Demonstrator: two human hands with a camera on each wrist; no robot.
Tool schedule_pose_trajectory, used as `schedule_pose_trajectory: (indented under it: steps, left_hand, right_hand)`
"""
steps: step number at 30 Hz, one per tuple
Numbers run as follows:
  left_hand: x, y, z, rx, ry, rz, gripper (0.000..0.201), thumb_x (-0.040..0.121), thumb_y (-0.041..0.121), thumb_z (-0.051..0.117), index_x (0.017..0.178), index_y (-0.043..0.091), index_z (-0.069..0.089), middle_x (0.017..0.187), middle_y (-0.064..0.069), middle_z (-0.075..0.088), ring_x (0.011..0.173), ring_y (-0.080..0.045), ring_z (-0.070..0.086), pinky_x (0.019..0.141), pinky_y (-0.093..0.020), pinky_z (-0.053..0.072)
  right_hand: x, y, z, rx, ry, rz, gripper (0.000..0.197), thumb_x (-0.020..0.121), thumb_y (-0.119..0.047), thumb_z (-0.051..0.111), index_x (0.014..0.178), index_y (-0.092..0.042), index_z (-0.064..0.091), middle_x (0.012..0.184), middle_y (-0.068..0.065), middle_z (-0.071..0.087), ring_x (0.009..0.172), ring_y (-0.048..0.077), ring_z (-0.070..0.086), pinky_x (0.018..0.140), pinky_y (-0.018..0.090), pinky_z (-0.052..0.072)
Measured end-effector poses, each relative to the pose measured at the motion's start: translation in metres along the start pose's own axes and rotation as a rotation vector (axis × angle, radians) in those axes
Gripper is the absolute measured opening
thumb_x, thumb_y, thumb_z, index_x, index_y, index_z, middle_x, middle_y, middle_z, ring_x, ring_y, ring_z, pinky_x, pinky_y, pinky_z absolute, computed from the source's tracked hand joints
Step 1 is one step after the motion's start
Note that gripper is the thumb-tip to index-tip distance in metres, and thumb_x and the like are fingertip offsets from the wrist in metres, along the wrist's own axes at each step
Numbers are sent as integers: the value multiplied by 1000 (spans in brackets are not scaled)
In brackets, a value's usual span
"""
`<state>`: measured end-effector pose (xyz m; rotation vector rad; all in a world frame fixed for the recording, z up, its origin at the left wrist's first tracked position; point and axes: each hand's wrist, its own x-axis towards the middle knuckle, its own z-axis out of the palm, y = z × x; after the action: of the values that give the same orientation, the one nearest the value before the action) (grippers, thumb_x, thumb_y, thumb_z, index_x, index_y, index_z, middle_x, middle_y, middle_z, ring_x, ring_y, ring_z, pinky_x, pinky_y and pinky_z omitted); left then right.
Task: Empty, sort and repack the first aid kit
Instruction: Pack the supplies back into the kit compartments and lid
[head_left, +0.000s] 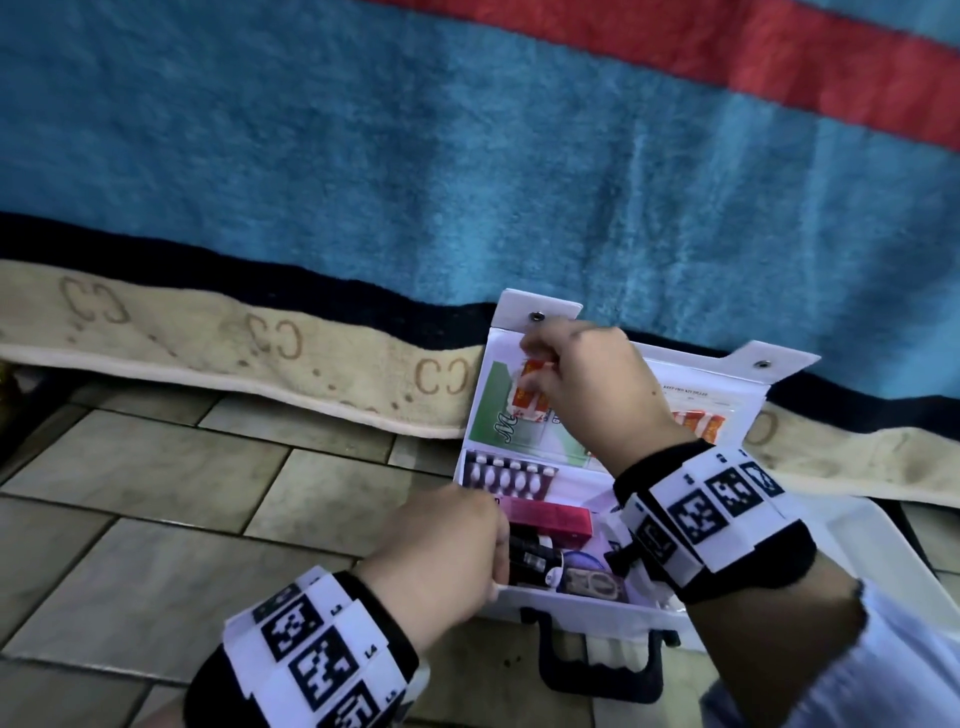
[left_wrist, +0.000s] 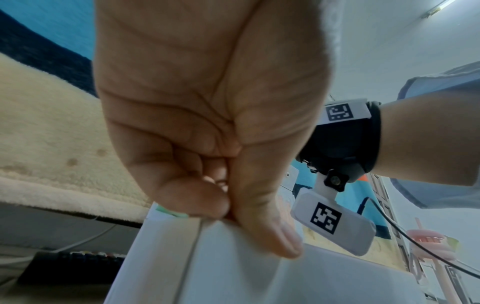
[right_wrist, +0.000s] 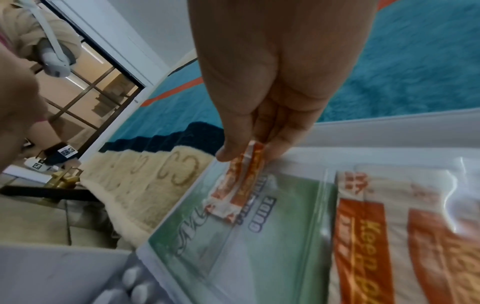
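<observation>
A white first aid kit (head_left: 852, 535) lies open on the tiled floor, its lid (head_left: 597, 358) leaning against a bed. My right hand (head_left: 576, 384) pinches a small stack of orange-and-white sachets (right_wrist: 240, 181) in front of the lid's clear pocket, over a green guide leaflet (right_wrist: 233, 242). More orange sachets (right_wrist: 363, 236) sit in the pocket beside it. My left hand (head_left: 447, 551) grips the kit's front left edge (left_wrist: 182, 257), thumb outside. A white-pill blister pack (head_left: 506, 475), a pink box (head_left: 550, 519) and dark little bottles (head_left: 535, 558) lie in the base.
A blue blanket (head_left: 467, 156) with a red stripe and a cream border (head_left: 208, 332) hangs down the bed right behind the lid. The kit's black handle (head_left: 597, 660) points toward me. Beige floor tiles (head_left: 156, 519) spread to the left.
</observation>
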<state>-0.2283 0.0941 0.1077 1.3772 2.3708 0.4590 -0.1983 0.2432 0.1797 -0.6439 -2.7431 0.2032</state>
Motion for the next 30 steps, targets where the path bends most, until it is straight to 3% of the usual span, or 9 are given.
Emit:
schedule_pose_trajectory:
  steps: [4, 7, 12, 19, 25, 30]
  left_hand:
    - [-1, 2, -1, 2, 1, 9, 19, 66, 10, 65, 62, 28, 64, 64, 9, 62, 78, -8, 68, 79, -28, 56]
    - [-1, 2, -1, 1, -7, 1, 16, 66, 10, 66, 65, 26, 67, 64, 8, 62, 78, -9, 69, 79, -28, 56]
    - [-2, 2, -1, 10, -1, -19, 19, 67, 11, 65, 57, 27, 60, 67, 7, 64, 78, -8, 68, 79, -28, 56]
    - [-2, 3, -1, -15, -17, -33, 17, 68, 11, 66, 62, 27, 65, 68, 7, 64, 77, -8, 68, 79, -28, 55]
    - [-4, 4, -3, -15, -14, -38, 14, 70, 11, 65, 69, 23, 70, 66, 8, 64, 76, -9, 69, 79, -29, 56]
    - [-3, 5, -5, -30, -36, -65, 16, 72, 11, 68, 65, 25, 68, 69, 8, 67, 77, -10, 69, 79, -31, 56]
  right_hand:
    - [-2, 2, 11, -96, 10, -16, 34, 82, -4, 58, 108, -25, 59, 96, -3, 70, 94, 23, 63, 70, 27, 46]
    - [-2, 0, 16, -99, -2, -60, 42, 78, 4, 50, 108, -25, 52, 99, 3, 68, 93, 26, 64, 73, 33, 51]
    - [-6, -1, 13, -89, 11, -57, 39, 80, -7, 61, 114, -21, 47, 108, 4, 64, 94, 30, 60, 69, 33, 44]
    - [0, 0, 20, -79, 12, -35, 34, 77, 0, 49, 98, -27, 51, 87, 1, 69, 87, 27, 63, 72, 36, 52]
    - [-2, 3, 16, -87, 25, -58, 27, 81, -5, 58, 102, -23, 54, 97, 1, 68, 90, 27, 63, 72, 35, 51]
    - [1, 5, 16, -42, 1, 5, 20, 83, -6, 53, 95, -22, 58, 84, 2, 71, 86, 27, 65, 73, 37, 53]
